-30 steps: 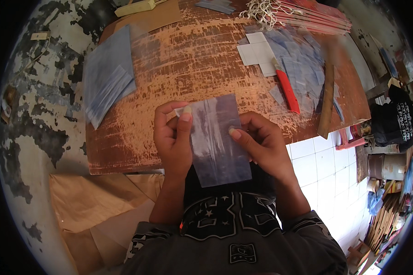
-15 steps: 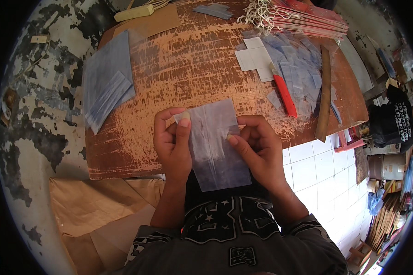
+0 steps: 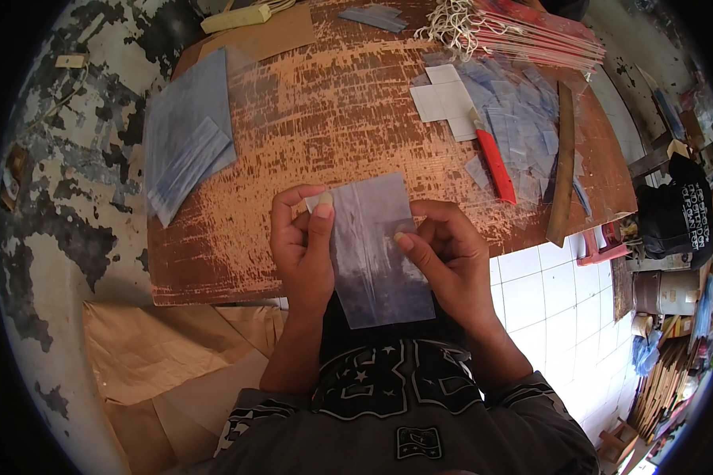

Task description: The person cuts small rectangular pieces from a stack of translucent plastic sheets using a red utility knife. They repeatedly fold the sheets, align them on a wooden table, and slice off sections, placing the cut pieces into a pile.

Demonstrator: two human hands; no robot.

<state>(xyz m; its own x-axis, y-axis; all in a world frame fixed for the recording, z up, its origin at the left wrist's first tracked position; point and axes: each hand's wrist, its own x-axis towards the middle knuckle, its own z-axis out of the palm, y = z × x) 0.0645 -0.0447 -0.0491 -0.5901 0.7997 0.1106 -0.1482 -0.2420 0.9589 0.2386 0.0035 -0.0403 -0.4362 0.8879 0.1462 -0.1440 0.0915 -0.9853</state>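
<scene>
Where the worn brown counter (image 3: 317, 111) spreads out before us, bluish plastic sheets (image 3: 188, 91) lie piled on its left. At the near edge, close before the person (image 3: 348, 439), I see one clear plastic sheet (image 3: 384, 277), its long axis running away toward the counter, far end tipped slightly left. The left hand (image 3: 305, 237) pinches its upper left corner, the right hand (image 3: 454, 257) its right edge. Beyond lies a red-handled knife (image 3: 495, 168).

Glossy, translucent bluish plastic sheet (image 3: 376, 257), rectangular, creased lengthwise, held slightly tilted
</scene>
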